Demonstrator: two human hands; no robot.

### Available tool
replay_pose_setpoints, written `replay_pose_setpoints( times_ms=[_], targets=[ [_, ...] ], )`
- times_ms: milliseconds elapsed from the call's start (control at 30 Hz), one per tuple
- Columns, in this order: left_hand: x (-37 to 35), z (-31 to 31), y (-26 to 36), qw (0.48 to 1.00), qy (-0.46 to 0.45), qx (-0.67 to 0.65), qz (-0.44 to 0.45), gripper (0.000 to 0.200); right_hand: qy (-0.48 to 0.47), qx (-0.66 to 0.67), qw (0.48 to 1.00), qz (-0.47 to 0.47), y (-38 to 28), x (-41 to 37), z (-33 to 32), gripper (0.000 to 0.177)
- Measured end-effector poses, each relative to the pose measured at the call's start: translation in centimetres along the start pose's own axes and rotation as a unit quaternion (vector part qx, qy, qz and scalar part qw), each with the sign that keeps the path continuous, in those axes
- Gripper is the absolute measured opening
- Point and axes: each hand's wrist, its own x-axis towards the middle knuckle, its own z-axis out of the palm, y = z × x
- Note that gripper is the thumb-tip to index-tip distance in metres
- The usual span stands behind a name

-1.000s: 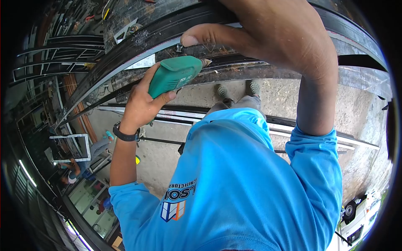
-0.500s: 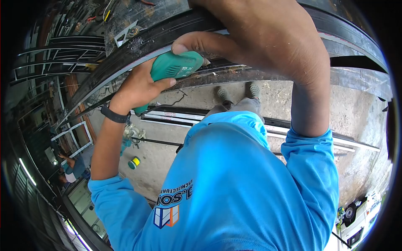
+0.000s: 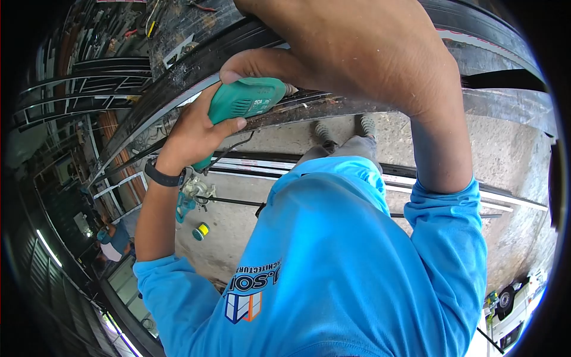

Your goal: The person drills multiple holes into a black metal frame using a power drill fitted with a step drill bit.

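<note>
My left hand [image 3: 193,128], with a black band at the wrist, is wrapped round a green power drill [image 3: 247,98]. The drill's chuck points right, beside a long black profile [image 3: 208,56]. My right hand [image 3: 363,53] is large and close to the camera. It lies across the profile with its fingers over the far side, mostly hidden. Its thumb stretches left, to the top of the drill. A second dark bar [image 3: 333,110] with small shavings runs just below the chuck.
Several long profiles [image 3: 250,166] lie on the concrete floor [image 3: 238,196] near my feet. A small yellow-and-green tin [image 3: 200,231] and a teal tool [image 3: 185,205] are there too. Another person [image 3: 116,238] is at the far left. A vehicle [image 3: 517,315] is at lower right.
My right hand and its thumb have shifted slightly left and nearer the camera. The drill has moved a little left, still in my left hand. The view has turned slightly.
</note>
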Motion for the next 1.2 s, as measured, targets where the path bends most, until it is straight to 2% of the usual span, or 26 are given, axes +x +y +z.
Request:
replay_pose_setpoints(
  times_ms=[67, 133, 233, 333, 467, 567, 633, 667, 733, 767, 833, 867, 967, 1067, 1133, 1200],
  targets=[
    [-0.1, 0.2, -0.4, 1.0, 0.011, 0.0, 0.008, 0.079, 0.029, 0.068, 0.995, -0.06, 1.8, -0.2, 0.1, 0.045],
    [-0.1, 0.1, -0.1, 1.0, 0.004, 0.008, 0.024, 0.084, 0.014, 0.08, 0.994, -0.067, 2.1, 0.2, -0.2, 0.045],
    [0.0, 0.2, -0.4, 0.999, 0.006, -0.005, 0.032, 0.083, -0.058, 0.002, 0.998, 0.004, 0.4, 0.9, -0.5, 0.046],
    [-0.1, 0.1, 0.0, 0.999, 0.002, 0.015, 0.03, 0.082, -0.077, -0.001, 0.997, 0.003, 0.5, 1.2, -1.0, 0.047],
    [-0.1, 0.0, 0.1, 1.0, -0.002, 0.017, 0.02, 0.082, -0.004, 0.096, 0.994, -0.059, 2.4, 0.1, -0.7, 0.047],
    [0.0, -0.1, 0.1, 1.0, 0.0, 0.011, 0.02, 0.083, 0.03, 0.119, 0.989, -0.076, 2.6, -0.1, -0.3, 0.048],
    [0.0, 0.0, 0.0, 1.0, 0.003, 0.008, 0.026, 0.083, -0.054, 0.107, 0.992, -0.048, 2.2, 1.0, -1.0, 0.048],
    [0.0, 0.0, 0.0, 1.0, 0.004, 0.012, 0.025, 0.083, -0.137, 0.095, 0.986, -0.02, 2.0, 2.5, -2.2, 0.047],
    [0.1, 0.0, 0.0, 1.0, 0.006, 0.019, 0.023, 0.082, -0.133, 0.097, 0.986, -0.027, 2.1, 2.6, -2.3, 0.047],
    [0.1, 0.0, 0.1, 1.0, 0.005, 0.02, 0.022, 0.082, -0.046, 0.109, 0.991, -0.061, 2.7, 1.1, -1.2, 0.047],
    [0.2, -0.1, 0.2, 1.0, 0.005, 0.022, 0.021, 0.082, 0.052, 0.113, 0.989, -0.085, 2.8, 0.2, 1.3, 0.047],
    [0.2, -0.2, 0.3, 0.999, 0.003, 0.029, 0.021, 0.082, 0.062, 0.105, 0.99, -0.076, 2.8, 0.7, 2.6, 0.047],
    [0.3, -0.2, 0.4, 0.999, -0.003, 0.043, 0.02, 0.081, 0.04, 0.118, 0.989, -0.074, 3.0, 0.4, 0.8, 0.047],
    [0.3, -0.3, 0.3, 0.999, -0.008, 0.046, 0.017, 0.081, -0.013, 0.011, 1.0, -0.007, 0.6, 0.4, -0.3, 0.047],
    [0.3, -0.4, 0.4, 0.999, -0.009, 0.047, 0.007, 0.082, -0.017, 0.01, 1.0, -0.004, 0.7, 0.5, -0.3, 0.047],
    [0.2, -0.3, 0.3, 0.999, -0.003, 0.038, 0.018, 0.083, -0.012, 0.075, 0.997, -0.034, 2.0, 0.2, -0.6, 0.047]
  ],
)
